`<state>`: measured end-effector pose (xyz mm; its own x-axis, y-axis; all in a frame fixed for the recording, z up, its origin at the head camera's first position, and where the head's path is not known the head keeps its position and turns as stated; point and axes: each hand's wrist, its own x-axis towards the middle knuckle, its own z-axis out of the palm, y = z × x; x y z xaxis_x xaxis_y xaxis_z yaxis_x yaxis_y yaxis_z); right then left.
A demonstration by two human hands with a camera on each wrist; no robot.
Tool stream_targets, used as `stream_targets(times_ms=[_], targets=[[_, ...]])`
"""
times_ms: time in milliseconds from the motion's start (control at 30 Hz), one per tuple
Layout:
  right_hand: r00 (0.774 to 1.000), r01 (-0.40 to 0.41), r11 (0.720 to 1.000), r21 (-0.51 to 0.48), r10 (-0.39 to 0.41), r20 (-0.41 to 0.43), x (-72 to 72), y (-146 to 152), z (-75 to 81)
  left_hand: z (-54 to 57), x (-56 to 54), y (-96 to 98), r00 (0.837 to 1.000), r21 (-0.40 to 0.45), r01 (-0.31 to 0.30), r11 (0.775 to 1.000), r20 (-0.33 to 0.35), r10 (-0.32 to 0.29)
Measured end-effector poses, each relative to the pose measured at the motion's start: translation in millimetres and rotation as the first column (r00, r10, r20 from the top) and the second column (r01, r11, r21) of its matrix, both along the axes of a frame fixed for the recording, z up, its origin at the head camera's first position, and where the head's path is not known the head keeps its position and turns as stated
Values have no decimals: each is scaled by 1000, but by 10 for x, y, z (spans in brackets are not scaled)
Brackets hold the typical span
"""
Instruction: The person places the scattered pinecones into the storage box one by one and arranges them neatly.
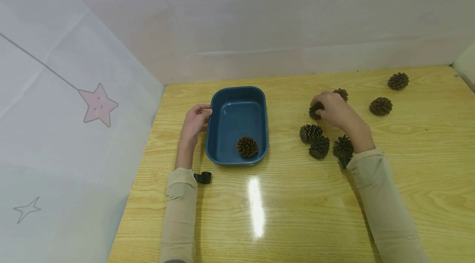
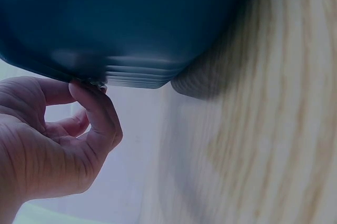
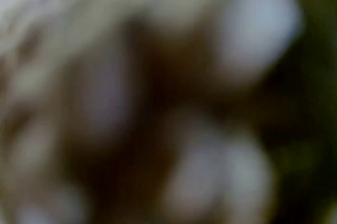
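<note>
A blue plastic bin stands on the wooden table, with one brown pine cone lying inside near its front end. My left hand is at the bin's left rim; in the left wrist view its curled fingers and thumb pinch the rim. To the right of the bin, my right hand grips a dark pine cone at or close to the tabletop. Only a dark blur of scales, very close up, fills the right wrist view.
Beside the right hand and forearm lie several more pine cones. One cone sits just behind that hand. Farther right are two cones, one nearer and one farther. A pale wall covering rises behind the wooden table.
</note>
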<state>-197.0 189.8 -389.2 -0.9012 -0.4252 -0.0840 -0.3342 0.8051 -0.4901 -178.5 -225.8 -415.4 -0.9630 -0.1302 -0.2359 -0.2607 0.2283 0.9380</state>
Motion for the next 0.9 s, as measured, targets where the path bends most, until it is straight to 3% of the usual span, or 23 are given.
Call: stream_targets(times_ms=[133, 333, 600, 900], targets=[[1000, 9, 1000, -20, -9, -8, 7, 8, 1, 7, -3, 0, 1000, 0, 3, 1000, 2, -3], [997, 36, 999, -39, -33, 69, -8, 0, -3, -2, -8, -10, 1000, 6, 4, 1000, 10, -5], [990, 38, 999, -8, -36, 138, -20, 4, -38, 3, 1, -11, 1000, 1, 0, 1000, 8, 0], [987, 37, 999, 7, -38, 158, -14, 20, -50, -9, -7, -12, 1000, -6, 3, 1000, 13, -3]])
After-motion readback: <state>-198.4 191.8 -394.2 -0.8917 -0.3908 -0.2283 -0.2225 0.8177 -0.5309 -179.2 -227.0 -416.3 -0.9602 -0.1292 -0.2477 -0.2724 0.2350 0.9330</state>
